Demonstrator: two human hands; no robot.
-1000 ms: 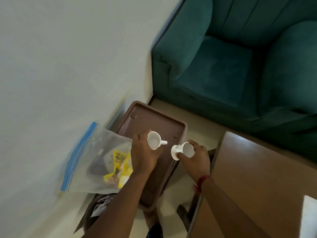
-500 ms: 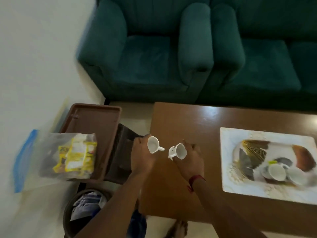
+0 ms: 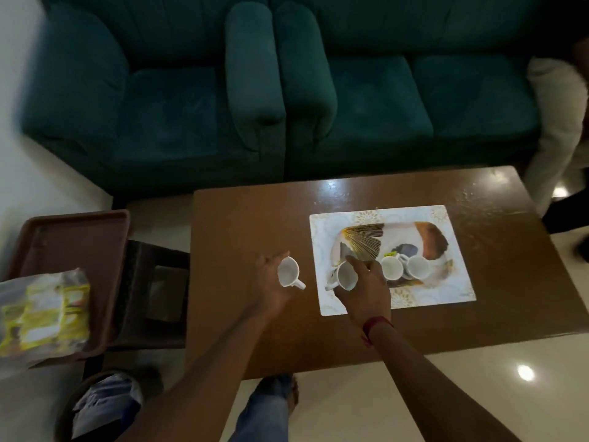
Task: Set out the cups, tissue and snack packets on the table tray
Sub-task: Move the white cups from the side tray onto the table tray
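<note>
White ceramic cup (image 3: 288, 272) tilted on its side, gripped in left hand (image 3: 271, 283), fingers closed round the body, handle pointing lower right, hovering over brown glossy wooden table (image 3: 251, 224) at frame centre, just left of the tray. Second white cup (image 3: 345, 275), also tilted with mouth facing the camera, clamped in right hand (image 3: 366, 288), sitting over the left edge of white rectangular patterned tray (image 3: 452, 282); contact with tray surface not clear. Red thread band (image 3: 373, 327) showing on right wrist.

Two more white cups (image 3: 404, 267) standing upright side by side on the tray, just right of the right hand, rims close together, touching or nearly so.

Lower left of frame: clear plastic bag of yellow snack packets (image 3: 44, 317) lying on brown plastic tray (image 3: 79, 237), resting on dark stool (image 3: 159, 282) beside the table. Well apart from both hands.

Teal upholstered sofas (image 3: 366, 90) filling the upper frame behind the table. Tissue not made out anywhere.
</note>
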